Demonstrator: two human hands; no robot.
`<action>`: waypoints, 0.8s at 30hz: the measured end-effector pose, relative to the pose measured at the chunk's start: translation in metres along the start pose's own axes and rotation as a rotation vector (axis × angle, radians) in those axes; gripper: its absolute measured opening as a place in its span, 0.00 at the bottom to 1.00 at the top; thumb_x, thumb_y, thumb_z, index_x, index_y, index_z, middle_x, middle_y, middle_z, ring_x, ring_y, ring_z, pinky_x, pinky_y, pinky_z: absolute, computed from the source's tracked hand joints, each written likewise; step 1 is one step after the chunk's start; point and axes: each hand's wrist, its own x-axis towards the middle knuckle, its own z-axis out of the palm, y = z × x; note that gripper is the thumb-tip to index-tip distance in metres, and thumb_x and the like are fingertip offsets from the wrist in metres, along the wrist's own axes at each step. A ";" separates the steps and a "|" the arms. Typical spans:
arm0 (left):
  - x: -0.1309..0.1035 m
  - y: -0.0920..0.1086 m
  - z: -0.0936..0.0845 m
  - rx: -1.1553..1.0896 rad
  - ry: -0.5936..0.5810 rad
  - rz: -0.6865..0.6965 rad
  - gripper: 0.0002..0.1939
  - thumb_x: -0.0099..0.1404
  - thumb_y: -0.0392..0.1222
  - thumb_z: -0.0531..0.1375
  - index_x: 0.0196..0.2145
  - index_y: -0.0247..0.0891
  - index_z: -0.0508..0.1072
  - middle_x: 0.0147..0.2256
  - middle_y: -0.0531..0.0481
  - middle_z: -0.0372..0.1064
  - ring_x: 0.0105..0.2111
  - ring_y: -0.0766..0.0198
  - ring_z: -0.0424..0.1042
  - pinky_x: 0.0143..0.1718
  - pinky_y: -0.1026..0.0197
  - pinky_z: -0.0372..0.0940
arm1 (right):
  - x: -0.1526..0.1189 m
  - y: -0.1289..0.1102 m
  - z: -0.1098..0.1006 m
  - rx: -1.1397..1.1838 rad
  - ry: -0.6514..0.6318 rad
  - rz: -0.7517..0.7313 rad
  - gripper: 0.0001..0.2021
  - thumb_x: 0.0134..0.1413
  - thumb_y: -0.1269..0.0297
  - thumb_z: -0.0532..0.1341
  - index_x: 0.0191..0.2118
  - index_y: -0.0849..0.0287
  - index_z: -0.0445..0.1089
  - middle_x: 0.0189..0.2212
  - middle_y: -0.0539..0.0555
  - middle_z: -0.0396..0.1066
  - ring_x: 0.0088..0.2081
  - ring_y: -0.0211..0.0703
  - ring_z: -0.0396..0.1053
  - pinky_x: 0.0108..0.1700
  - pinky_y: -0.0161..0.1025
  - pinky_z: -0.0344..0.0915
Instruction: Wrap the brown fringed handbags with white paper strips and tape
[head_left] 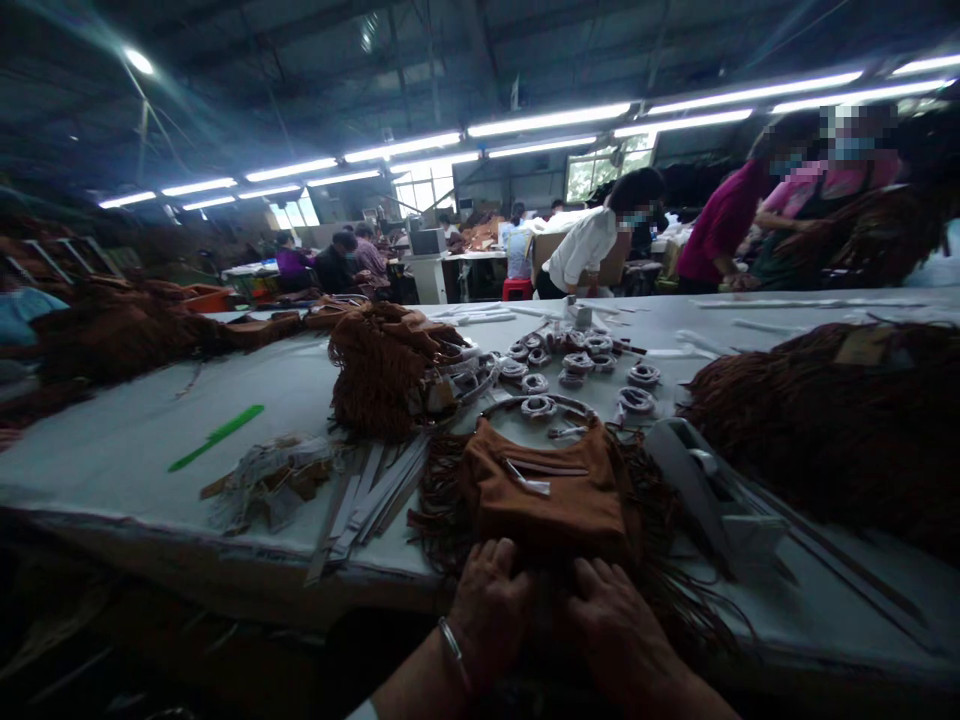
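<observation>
In the head view, we see our left hand and our right hand side by side at the near edge of the white table. Both press with fingers spread flat on the lower edge of the brown fringed bag, not closed around it. The bag lies flat before us. Behind it are wrapped rings, to its left a pile of bags, grey strips and a green tool.
</observation>
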 end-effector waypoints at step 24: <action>0.065 -0.097 -0.036 -0.316 0.274 0.072 0.16 0.68 0.52 0.58 0.47 0.44 0.78 0.48 0.45 0.77 0.46 0.55 0.77 0.49 0.61 0.72 | 0.045 0.088 0.012 0.108 0.219 -0.064 0.13 0.54 0.73 0.62 0.44 0.51 0.74 0.43 0.49 0.80 0.44 0.41 0.76 0.46 0.32 0.64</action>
